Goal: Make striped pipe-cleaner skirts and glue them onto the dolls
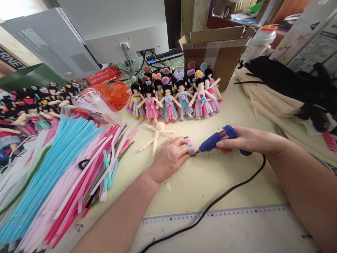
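My right hand (243,138) is wrapped round a blue hot glue gun (214,138). The gun's nozzle points left and meets the edge of a small striped piece of pink, blue and purple pipe cleaners (190,146). My left hand (172,151) presses this piece to the table, its fingers closed over it and hiding much of it. Just beyond that hand lies a bare cream pipe-cleaner doll body (157,135), limbs spread. A black cord (223,195) runs from the gun toward the front edge.
Several finished dolls (168,102) stand in rows before a cardboard box (213,56). Bundles of coloured pipe cleaners (60,165) and a clear plastic cup (94,105) fill the left. Cream pipe cleaners (273,96) lie at right. A measuring tape (231,212) crosses the front.
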Demonstrator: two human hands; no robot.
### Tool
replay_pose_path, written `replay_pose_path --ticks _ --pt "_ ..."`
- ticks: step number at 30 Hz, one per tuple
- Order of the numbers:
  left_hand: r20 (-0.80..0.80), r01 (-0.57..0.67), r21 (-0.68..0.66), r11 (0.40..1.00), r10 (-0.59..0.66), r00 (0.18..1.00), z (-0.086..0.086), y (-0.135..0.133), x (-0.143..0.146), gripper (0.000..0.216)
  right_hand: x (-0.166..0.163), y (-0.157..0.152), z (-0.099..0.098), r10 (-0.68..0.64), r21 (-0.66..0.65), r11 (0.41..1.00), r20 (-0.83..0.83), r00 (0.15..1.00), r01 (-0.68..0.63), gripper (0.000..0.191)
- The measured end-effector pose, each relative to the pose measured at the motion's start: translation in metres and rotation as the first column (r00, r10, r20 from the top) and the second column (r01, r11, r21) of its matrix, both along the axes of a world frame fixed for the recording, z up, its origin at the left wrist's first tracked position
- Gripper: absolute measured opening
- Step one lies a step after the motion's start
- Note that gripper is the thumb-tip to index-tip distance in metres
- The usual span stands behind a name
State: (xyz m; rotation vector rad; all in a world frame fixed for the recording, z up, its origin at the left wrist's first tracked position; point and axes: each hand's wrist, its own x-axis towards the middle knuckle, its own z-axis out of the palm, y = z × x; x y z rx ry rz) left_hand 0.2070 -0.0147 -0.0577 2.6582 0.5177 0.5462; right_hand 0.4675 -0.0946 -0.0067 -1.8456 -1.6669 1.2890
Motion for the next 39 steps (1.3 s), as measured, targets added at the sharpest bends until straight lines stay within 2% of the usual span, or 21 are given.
replay_pose_path --ticks 22,39 --pt "0.010 0.008 0.007 1.000 -0.008 1.000 -0.0004 0.0010 0.0001 0.013 0.0019 0.0010 -0.0043 -0.018 -0.046 0.999 0.052 0.998 0.020 0.044" --pt "0.019 0.015 0.036 0.999 -0.015 1.000 -0.0003 0.0008 0.0003 0.014 -0.0012 0.0021 -0.0016 -0.048 -0.018 0.999 0.050 0.998 0.049 0.043"
